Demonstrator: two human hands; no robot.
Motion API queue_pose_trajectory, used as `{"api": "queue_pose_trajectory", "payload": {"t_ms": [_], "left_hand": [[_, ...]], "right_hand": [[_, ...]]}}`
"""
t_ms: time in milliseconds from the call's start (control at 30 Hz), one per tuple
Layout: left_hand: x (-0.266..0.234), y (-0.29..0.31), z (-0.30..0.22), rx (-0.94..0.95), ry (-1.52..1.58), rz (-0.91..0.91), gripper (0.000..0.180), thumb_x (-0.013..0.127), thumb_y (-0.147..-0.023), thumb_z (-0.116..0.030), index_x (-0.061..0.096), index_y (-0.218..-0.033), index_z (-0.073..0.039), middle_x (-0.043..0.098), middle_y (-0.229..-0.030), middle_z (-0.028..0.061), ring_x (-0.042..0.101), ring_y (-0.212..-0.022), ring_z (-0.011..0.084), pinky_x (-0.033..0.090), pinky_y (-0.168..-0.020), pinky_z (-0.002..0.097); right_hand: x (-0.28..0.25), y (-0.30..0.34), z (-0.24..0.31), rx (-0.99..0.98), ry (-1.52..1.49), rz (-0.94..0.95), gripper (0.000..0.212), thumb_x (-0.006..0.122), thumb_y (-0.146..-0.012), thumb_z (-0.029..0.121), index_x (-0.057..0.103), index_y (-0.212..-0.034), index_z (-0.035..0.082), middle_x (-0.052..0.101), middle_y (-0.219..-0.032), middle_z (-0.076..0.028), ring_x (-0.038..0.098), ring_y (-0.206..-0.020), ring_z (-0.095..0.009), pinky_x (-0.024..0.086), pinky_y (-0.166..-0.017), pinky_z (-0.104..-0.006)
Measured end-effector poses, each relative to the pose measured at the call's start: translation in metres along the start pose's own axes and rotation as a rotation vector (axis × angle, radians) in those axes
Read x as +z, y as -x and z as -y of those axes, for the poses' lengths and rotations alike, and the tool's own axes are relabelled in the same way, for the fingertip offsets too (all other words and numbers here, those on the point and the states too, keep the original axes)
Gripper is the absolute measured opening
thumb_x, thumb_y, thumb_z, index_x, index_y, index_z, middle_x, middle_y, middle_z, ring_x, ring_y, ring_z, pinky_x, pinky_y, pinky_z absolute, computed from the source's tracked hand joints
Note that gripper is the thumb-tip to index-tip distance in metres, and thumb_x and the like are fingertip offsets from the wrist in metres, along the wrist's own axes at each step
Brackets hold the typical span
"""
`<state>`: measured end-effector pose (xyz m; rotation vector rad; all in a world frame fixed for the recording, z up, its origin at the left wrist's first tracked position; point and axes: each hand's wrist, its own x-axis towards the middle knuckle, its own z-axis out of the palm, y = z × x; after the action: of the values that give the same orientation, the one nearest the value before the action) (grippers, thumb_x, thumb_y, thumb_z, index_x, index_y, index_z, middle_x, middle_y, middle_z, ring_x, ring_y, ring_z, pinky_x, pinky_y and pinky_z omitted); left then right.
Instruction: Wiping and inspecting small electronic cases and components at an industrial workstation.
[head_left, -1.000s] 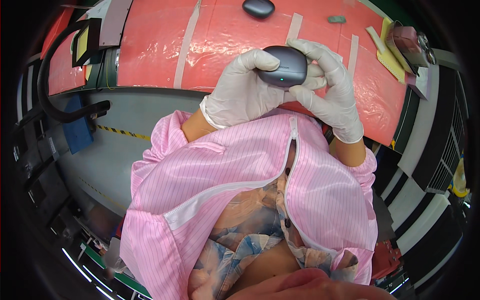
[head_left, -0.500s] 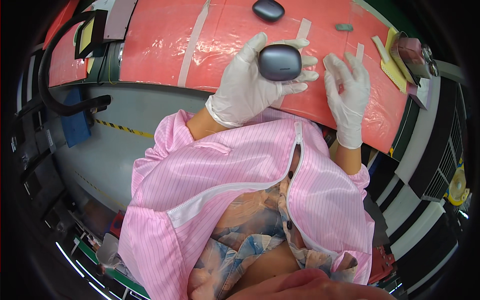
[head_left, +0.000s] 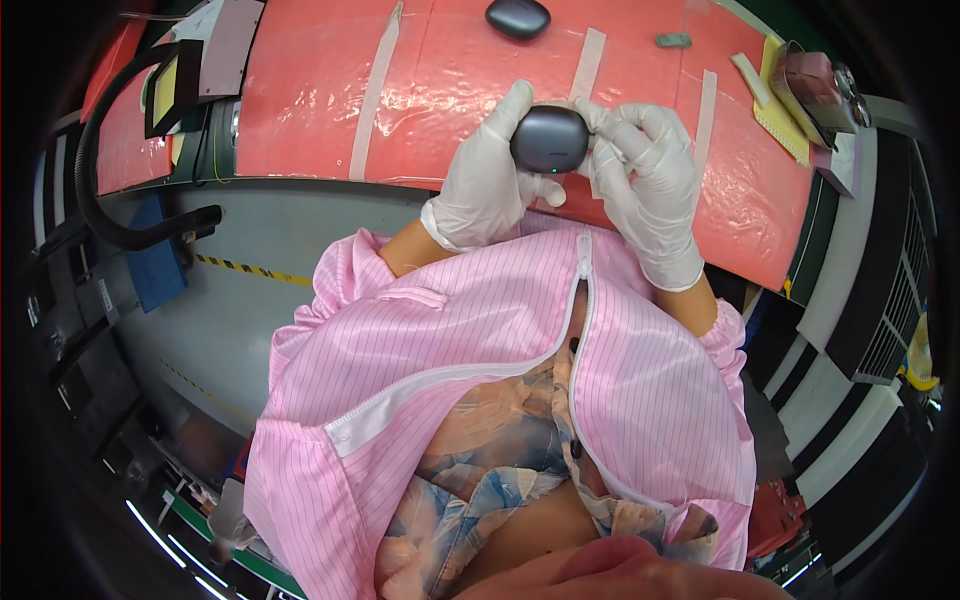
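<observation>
A dark grey, glossy earbud charging case [head_left: 549, 140] with a small green light on its near edge is gripped by my gloved left hand [head_left: 483, 180], thumb along its left side and fingers beneath. My gloved right hand [head_left: 648, 175] pinches the right edge of that case with bent fingers; part of the fingertips is hidden behind it. The case is held above the near part of the red table mat [head_left: 470, 60]. A second dark earbud charging case [head_left: 518, 18] lies on the mat farther off.
Pale tape strips [head_left: 376, 90] cross the mat. A small grey-green block [head_left: 673, 40] lies at the far right, near a yellow notepad [head_left: 782, 130] and a metal container [head_left: 806, 85]. At left, a black flexible hose [head_left: 85, 180] curves past a black frame [head_left: 174, 90].
My right hand has come left and closed on the case's right edge. The left hand's fingers have curled under the case, and a green light now shows on it.
</observation>
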<state>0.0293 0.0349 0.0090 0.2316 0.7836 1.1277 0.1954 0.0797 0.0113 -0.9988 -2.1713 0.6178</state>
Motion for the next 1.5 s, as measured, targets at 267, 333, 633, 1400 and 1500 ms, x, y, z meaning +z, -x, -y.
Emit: {"api": "queue_pose_trajectory", "payload": {"t_ms": [267, 333, 633, 1400, 1500], "left_hand": [[0.004, 0.003, 0.003, 0.569, -0.924, -0.006, 0.075, 0.071, -0.071, 0.004, 0.038, -0.138, -0.004, 0.048, -0.132, 0.0093, 0.047, -0.121, 0.0164, 0.039, -0.102, 0.0283], [0.002, 0.001, 0.007, 0.650, -1.028, -0.029, 0.076, 0.071, -0.072, 0.004, 0.036, -0.139, -0.004, 0.048, -0.131, 0.0098, 0.047, -0.121, 0.0172, 0.040, -0.102, 0.0286], [0.001, -0.006, 0.005, 0.737, -0.989, 0.120, 0.091, 0.071, -0.070, 0.006, 0.022, -0.146, -0.004, 0.045, -0.136, 0.0138, 0.046, -0.125, 0.0200, 0.039, -0.103, 0.0310], [-0.007, -0.069, -0.097, 0.205, -1.955, -0.026, 0.045, 0.066, -0.080, -0.021, 0.054, -0.121, -0.008, 0.057, -0.109, 0.0147, 0.058, -0.100, 0.0301, 0.049, -0.085, 0.0364], [-0.021, -0.064, -0.069, 0.253, -1.252, -0.121, 0.039, 0.064, -0.086, -0.022, 0.053, -0.119, -0.005, 0.059, -0.106, 0.0117, 0.060, -0.097, 0.0248, 0.051, -0.082, 0.0346]], "right_hand": [[-0.015, -0.001, -0.015, 0.582, -0.842, -0.165, 0.023, 0.058, -0.089, 0.003, 0.066, -0.111, 0.008, 0.055, -0.084, 0.002, 0.049, -0.058, -0.005, 0.037, -0.050, -0.0178], [-0.012, -0.002, 0.008, 0.163, -0.454, -0.067, 0.022, 0.059, -0.087, 0.003, 0.068, -0.107, 0.009, 0.055, -0.082, 0.000, 0.050, -0.058, -0.007, 0.038, -0.050, -0.0189], [-0.006, -0.005, -0.023, 0.041, -0.392, -0.012, 0.039, 0.061, -0.080, -0.007, 0.060, -0.116, 0.006, 0.057, -0.094, -0.007, 0.056, -0.083, -0.017, 0.047, -0.076, -0.0298], [-0.120, 0.084, -0.129, 0.523, 0.840, -0.308, 0.032, 0.058, -0.088, 0.011, 0.060, -0.118, 0.002, 0.059, -0.112, -0.019, 0.054, -0.105, -0.033, 0.042, -0.094, -0.0419], [-0.095, 0.067, -0.103, 0.313, 0.629, -0.583, 0.032, 0.062, -0.084, 0.006, 0.061, -0.116, 0.004, 0.059, -0.109, -0.016, 0.054, -0.103, -0.029, 0.044, -0.091, -0.0387]]}}
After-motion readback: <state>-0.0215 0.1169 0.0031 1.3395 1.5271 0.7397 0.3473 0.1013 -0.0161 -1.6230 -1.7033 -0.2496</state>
